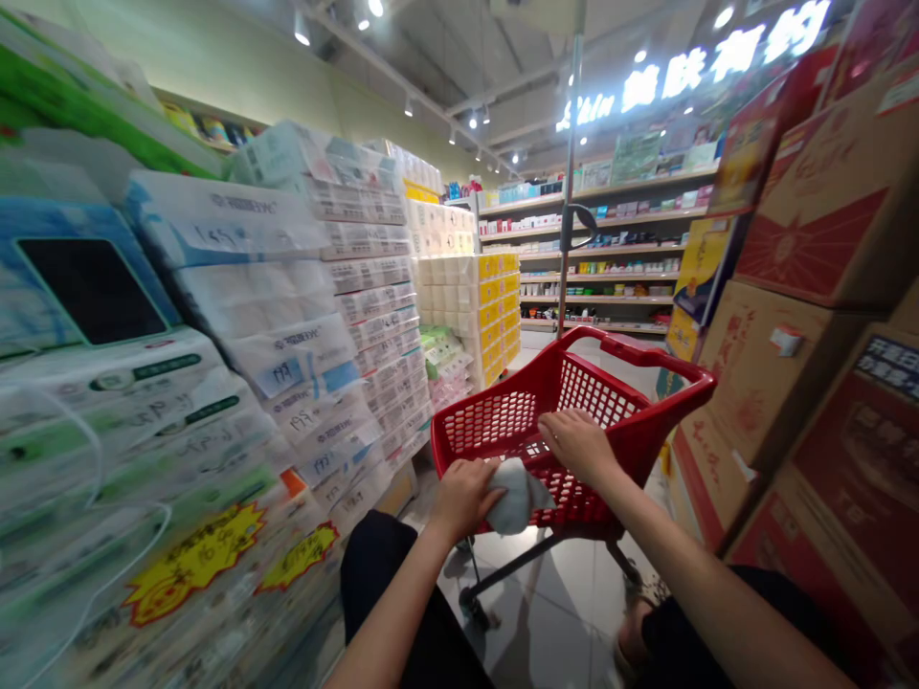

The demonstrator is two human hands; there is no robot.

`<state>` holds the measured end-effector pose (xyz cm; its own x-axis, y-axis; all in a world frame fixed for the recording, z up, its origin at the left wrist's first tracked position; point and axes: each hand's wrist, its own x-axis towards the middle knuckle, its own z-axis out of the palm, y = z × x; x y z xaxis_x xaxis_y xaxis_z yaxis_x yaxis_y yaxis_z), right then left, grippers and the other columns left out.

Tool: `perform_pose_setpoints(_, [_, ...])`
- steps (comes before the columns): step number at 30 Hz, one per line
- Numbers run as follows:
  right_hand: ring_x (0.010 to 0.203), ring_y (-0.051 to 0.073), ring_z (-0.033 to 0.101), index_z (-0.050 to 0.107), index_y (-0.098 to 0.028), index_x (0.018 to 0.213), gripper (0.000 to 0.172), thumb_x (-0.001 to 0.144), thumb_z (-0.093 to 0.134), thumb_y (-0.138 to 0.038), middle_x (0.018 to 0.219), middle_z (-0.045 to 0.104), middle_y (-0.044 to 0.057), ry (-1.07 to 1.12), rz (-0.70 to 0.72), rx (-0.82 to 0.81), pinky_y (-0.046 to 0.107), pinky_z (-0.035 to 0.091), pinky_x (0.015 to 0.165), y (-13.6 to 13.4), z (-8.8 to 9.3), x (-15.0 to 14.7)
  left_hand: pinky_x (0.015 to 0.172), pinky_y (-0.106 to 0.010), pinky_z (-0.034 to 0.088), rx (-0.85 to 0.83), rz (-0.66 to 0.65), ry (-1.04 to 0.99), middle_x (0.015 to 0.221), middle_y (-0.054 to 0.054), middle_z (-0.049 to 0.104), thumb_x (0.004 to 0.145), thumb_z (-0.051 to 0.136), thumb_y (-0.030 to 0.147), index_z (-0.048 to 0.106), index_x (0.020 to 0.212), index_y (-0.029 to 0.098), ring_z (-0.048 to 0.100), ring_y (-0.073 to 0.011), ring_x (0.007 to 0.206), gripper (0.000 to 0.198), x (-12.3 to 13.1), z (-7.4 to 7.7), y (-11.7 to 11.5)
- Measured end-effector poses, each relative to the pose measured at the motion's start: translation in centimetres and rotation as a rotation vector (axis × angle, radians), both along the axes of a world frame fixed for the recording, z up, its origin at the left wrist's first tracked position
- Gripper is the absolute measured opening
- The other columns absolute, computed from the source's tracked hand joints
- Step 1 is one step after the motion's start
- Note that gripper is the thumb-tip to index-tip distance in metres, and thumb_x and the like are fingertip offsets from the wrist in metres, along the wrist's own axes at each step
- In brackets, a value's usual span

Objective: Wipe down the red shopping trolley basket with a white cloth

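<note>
The left hand [466, 496] grasps a pale cloth [511, 502], bunched between thumb and fingers, at the near side of the red cart [484, 426]. The right hand [580, 446] is over the cart, to the right of the cloth, palm down with fingers slightly bent; I cannot tell whether it grips or touches the mesh. The cart stands in the middle, its handle [638, 352] at the far right. Tissue packs [373, 306] are stacked on the left, boxes [761, 368] on the right, and stocked shelves [617, 251] at the far end
</note>
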<state>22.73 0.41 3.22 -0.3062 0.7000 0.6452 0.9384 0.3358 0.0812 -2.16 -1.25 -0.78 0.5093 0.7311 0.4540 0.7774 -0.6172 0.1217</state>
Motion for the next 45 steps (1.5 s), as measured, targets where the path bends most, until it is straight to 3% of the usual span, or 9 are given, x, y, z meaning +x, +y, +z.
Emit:
perform_pose_setpoints(4, [0.072,0.019,0.054,0.062,-0.019,0.07,0.038,0.097,0.037,-0.03,0.068,0.065,0.006,-0.084,-0.123,0.04,0.036,0.028,0.075,0.1,-0.8,3.0,0.1,-0.042,0.039,0.081,0.06,0.137,0.106,-0.006,0.06,0.091,0.055,0.038,0.055,0.11,0.023,0.057,-0.0222,0.101,0.025,2.7,0.6,0.0])
perform_pose_setpoints(8, [0.071,0.018,0.051,0.06,-0.019,0.069,0.035,0.096,0.038,-0.024,0.068,0.064,0.005,-0.071,-0.128,0.077,0.035,0.023,0.07,-0.2,-1.8,2.6,0.071,-0.035,0.05,-0.001,0.102,0.219,0.094,-0.009,0.061,0.095,0.045,0.034,0.055,0.11,0.017,0.062,-0.0231,0.086,0.024,8.7,0.8,1.1])
perform_pose_setpoints(14, [0.069,0.017,0.049,0.057,-0.019,0.065,0.036,0.095,0.037,-0.022,0.065,0.063,0.003,-0.023,-0.109,0.087,0.035,0.022,0.069,0.5,-1.7,3.0,0.066,-0.031,0.051,-0.003,0.051,0.248,0.098,-0.014,0.061,0.095,0.033,0.014,0.051,0.118,0.012,0.064,-0.023,0.088,0.029,15.0,0.9,2.9])
perform_pose_setpoints(23, [0.07,0.016,0.05,0.058,-0.02,0.063,0.038,0.095,0.037,-0.024,0.067,0.065,0.002,0.005,-0.068,0.086,0.034,0.024,0.072,0.8,-1.9,3.8,0.068,-0.032,0.049,0.018,0.112,0.243,0.09,-0.006,0.061,0.1,0.03,0.029,0.053,0.104,0.021,0.064,-0.0203,0.077,0.025,8.9,0.2,1.8])
perform_pose_setpoints(26, [0.069,0.016,0.05,0.059,-0.019,0.063,0.039,0.095,0.038,-0.025,0.067,0.066,0.003,0.014,-0.055,0.093,0.034,0.024,0.072,1.4,-1.8,4.1,0.084,-0.039,0.047,0.057,0.137,0.221,0.088,-0.005,0.063,0.099,0.033,0.029,0.056,0.098,0.021,0.062,-0.0201,0.08,0.024,5.5,-0.4,1.2])
perform_pose_setpoints(29, [0.069,0.016,0.05,0.059,-0.019,0.063,0.04,0.096,0.037,-0.026,0.066,0.066,0.003,0.008,-0.043,0.096,0.033,0.024,0.072,1.9,-1.8,4.4,0.109,-0.046,0.03,0.08,0.136,0.204,0.083,-0.003,0.063,0.099,0.035,0.026,0.057,0.096,0.023,0.061,-0.0175,0.083,0.023,1.6,-0.9,0.4])
perform_pose_setpoints(34, [0.067,0.016,0.05,0.058,-0.019,0.061,0.041,0.095,0.037,-0.024,0.063,0.065,0.003,0.007,-0.047,0.106,0.033,0.023,0.071,2.3,-1.9,4.2,0.115,-0.044,0.023,0.083,0.101,0.193,0.087,-0.001,0.063,0.099,0.034,0.026,0.057,0.095,0.024,0.06,-0.0168,0.089,0.024,-2.6,-1.5,-0.7])
perform_pose_setpoints(38, [0.066,0.016,0.049,0.057,-0.019,0.059,0.042,0.096,0.037,-0.025,0.061,0.063,0.003,0.033,-0.101,0.129,0.034,0.023,0.071,2.0,-2.2,3.6,0.096,-0.04,0.044,0.036,0.14,0.226,0.089,-0.005,0.063,0.099,0.037,0.033,0.057,0.097,0.02,0.061,-0.0194,0.086,0.024,-0.6,-1.8,-0.2])
perform_pose_setpoints(45, [0.068,0.017,0.049,0.057,-0.02,0.062,0.04,0.096,0.037,-0.025,0.062,0.063,0.003,0.014,-0.107,0.132,0.035,0.023,0.072,1.3,-2.2,2.9,0.071,-0.032,0.049,0.027,0.113,0.215,0.091,-0.01,0.063,0.097,0.041,0.037,0.055,0.103,0.016,0.064,-0.0224,0.083,0.025,10.8,-0.1,2.1])
